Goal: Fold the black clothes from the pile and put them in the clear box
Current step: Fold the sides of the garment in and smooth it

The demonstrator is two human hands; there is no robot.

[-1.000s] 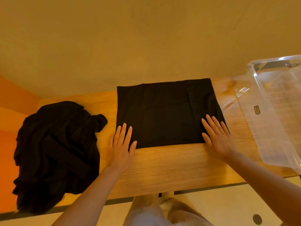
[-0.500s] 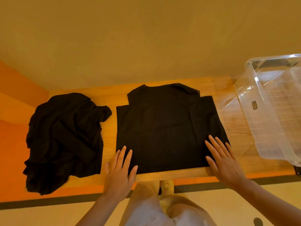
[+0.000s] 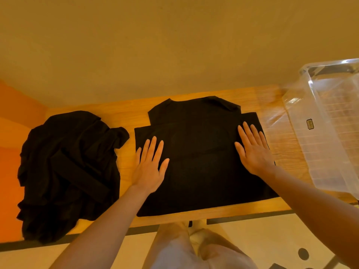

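A black shirt point(image 3: 200, 152) lies flat in the middle of the wooden table point(image 3: 213, 214), its sides folded in and its collar toward the wall. My left hand point(image 3: 150, 167) presses flat on its left part with straight, spread fingers. My right hand point(image 3: 252, 150) presses flat on its right part, fingers pointing toward the wall. A crumpled pile of black clothes point(image 3: 66, 171) sits at the table's left end. The clear box point(image 3: 330, 129) stands at the right end, and nothing shows inside it.
A plain wall rises right behind the table. An orange surface point(image 3: 9, 152) borders the pile on the left. My legs show below the table's near edge, over a pale floor with a dark round mark point(image 3: 303, 253).
Both hands have slid from the shirt's near edge up onto its middle. The view has shifted, so the collar end of the shirt shows now.
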